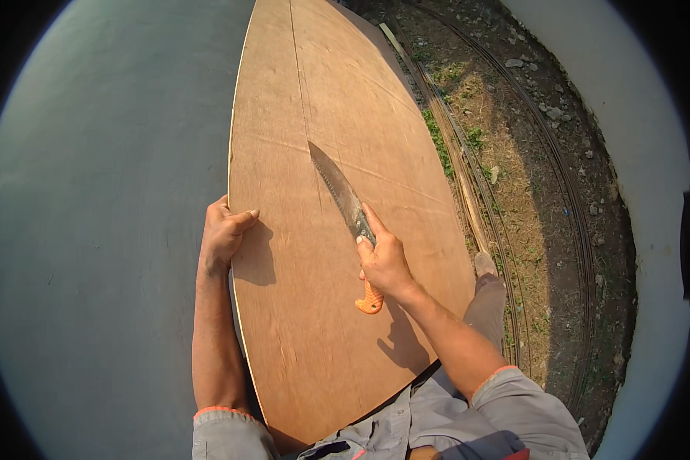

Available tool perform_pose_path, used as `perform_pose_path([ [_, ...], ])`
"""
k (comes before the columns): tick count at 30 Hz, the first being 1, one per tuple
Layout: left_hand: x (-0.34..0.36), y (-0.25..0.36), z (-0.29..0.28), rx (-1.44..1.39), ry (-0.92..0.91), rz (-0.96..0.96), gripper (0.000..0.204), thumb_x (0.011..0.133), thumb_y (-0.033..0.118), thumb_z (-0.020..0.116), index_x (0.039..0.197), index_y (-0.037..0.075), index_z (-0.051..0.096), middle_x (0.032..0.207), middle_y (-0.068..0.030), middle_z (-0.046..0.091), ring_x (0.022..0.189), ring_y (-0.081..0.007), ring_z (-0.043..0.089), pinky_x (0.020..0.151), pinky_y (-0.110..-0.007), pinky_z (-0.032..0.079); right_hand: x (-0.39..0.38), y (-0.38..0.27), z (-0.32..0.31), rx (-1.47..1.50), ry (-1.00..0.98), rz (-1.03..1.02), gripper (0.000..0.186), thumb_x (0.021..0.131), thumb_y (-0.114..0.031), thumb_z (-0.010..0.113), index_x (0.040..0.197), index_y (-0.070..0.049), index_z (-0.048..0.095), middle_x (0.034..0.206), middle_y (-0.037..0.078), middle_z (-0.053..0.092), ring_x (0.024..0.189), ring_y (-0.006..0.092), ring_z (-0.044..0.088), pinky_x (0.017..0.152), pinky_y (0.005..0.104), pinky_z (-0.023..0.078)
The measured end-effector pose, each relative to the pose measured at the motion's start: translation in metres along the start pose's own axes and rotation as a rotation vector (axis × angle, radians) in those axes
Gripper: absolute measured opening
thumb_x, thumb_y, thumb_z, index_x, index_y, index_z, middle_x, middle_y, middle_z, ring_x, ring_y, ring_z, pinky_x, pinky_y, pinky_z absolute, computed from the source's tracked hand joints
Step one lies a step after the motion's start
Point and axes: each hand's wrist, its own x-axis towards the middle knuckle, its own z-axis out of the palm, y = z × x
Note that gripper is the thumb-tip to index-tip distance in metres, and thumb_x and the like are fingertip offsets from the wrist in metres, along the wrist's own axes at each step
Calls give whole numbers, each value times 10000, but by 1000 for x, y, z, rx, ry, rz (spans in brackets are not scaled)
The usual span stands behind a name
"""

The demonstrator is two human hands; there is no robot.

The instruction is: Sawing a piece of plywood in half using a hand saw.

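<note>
A large plywood board (299, 330) fills the middle of the head view, with a thin dark straight line running from its top. My left hand (224, 228) grips the board's left edge, thumb on the face and other fingers partly hidden behind it. My right hand (382, 257) is closed around a curved hand saw (335, 184) where the toothed blade meets the orange handle (372, 299). The handle's end sticks out below my fingers. The blade's tip points up the board at the lower end of the dark line; whether it touches the wood I cannot tell.
A smooth grey surface (107, 215) lies left of the board. To the right are long wooden strips (460, 176), long thin rods (563, 192), dirt with weeds and stones (540, 299), and a pale wall (644, 123). My foot (484, 264) shows beside the board's right edge.
</note>
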Motion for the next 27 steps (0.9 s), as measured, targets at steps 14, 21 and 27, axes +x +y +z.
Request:
perform_pose_path([
  [14, 9, 1, 1, 14, 0, -15, 357, 822, 16, 697, 1148, -109, 621, 959, -188, 723, 756, -219, 715, 708, -353, 599, 12, 5, 18, -124, 16, -1, 650, 958, -68, 493, 1559, 87, 301, 775, 206, 666, 632, 240, 658, 630, 409, 520],
  [21, -3, -5, -16, 21, 3, -66, 368, 854, 19, 715, 1191, -96, 620, 1009, -149, 726, 814, -190, 711, 745, -313, 592, -51, 0, -14, -39, -14, -20, 632, 967, -44, 458, 1572, 57, 307, 752, 139, 658, 551, 176, 620, 552, 358, 525],
  [27, 13, -11, -9, -17, -28, -27, 370, 854, 17, 714, 1193, -96, 617, 1006, -151, 723, 809, -185, 710, 738, -309, 587, 72, -13, 25, -44, -42, 74, 631, 974, -45, 452, 1587, 9, 312, 740, 69, 597, 499, 157, 583, 504, 349, 547],
])
